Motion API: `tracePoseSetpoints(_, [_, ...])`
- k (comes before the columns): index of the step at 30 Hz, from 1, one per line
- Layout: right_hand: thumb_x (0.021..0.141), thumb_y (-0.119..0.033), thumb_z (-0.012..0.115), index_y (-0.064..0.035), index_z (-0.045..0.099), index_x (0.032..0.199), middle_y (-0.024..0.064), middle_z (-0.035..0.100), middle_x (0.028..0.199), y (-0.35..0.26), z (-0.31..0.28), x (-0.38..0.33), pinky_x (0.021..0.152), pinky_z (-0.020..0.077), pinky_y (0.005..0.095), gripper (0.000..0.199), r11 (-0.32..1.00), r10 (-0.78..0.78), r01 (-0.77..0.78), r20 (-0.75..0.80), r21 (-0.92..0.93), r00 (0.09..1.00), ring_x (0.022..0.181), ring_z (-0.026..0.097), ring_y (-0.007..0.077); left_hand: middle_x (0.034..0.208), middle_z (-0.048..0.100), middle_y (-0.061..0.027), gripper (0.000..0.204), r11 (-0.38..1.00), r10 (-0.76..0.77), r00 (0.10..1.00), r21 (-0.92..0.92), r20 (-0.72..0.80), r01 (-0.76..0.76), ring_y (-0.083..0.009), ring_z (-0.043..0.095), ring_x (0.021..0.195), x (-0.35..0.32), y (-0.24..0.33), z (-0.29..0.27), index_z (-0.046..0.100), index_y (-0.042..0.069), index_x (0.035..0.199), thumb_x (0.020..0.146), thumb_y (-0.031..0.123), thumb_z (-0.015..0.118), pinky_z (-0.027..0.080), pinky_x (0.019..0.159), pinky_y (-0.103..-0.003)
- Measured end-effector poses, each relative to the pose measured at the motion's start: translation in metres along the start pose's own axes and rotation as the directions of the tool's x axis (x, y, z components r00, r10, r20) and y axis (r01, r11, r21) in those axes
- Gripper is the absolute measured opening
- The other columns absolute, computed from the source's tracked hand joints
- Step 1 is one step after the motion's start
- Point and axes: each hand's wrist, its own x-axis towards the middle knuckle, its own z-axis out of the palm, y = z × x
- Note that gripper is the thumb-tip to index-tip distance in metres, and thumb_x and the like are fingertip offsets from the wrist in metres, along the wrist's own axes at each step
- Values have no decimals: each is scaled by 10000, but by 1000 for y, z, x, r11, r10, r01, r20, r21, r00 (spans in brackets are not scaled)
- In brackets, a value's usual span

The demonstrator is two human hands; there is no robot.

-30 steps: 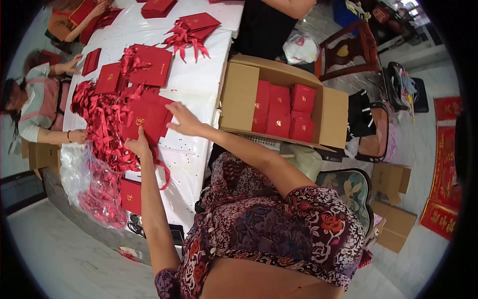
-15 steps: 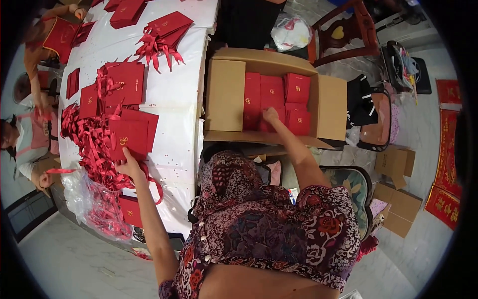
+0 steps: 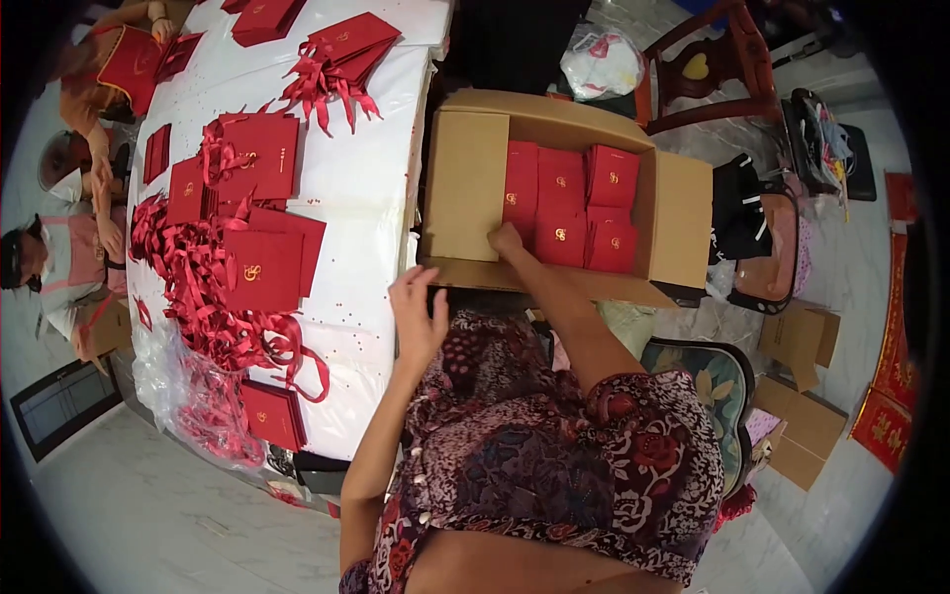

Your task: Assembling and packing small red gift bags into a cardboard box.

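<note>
My left hand (image 3: 418, 315) is over the table's right edge, fingers apart and nothing in them. My right hand (image 3: 508, 241) reaches into the near left corner of an open cardboard box (image 3: 554, 273). Its fingers curl closed beside the box's inner flap; whatever they hold, if anything, is hidden. Stacks of flat red packets (image 3: 560, 235) with gold emblems fill the box in rows. On the white-covered table (image 3: 356, 267), a red gift bag (image 3: 259, 269) with a gold emblem lies on another, beside a heap of red ribbon (image 3: 188, 267).
More red bags with ribbon handles (image 3: 356, 45) lie farther along the table. A clear plastic bag (image 3: 188, 381) holds ribbon at the near left. Two other people (image 3: 74, 252) are across the table. A wooden chair (image 3: 708, 64) stands behind the box, a cushioned seat (image 3: 708, 381) to my right.
My left hand has left the red gift bag and moved right to the table edge. My right hand has shifted left inside the box, off the packets to its near left corner.
</note>
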Motion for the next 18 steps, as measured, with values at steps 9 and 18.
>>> tracePoseSetpoints(9, [868,-263,717,6,564,1100,109,651,904,-71,-37,-55,568,551,305,387,853,-389,137,440,504,809,735,642,169,1074,610,-257,250,987,-120,836,152,535,44,-424,584,1030,34,-18,78,627,25,1084,910,202,591,467,872,-500])
tracePoseSetpoints(18, [953,-304,654,-70,589,1128,43,623,1013,-108,-40,-83,756,544,302,299,745,-642,266,551,612,533,861,615,130,1414,379,-338,815,919,-363,851,299,379,258,-485,395,1278,17,-65,86,300,-130,1414,869,366,647,365,1072,-497])
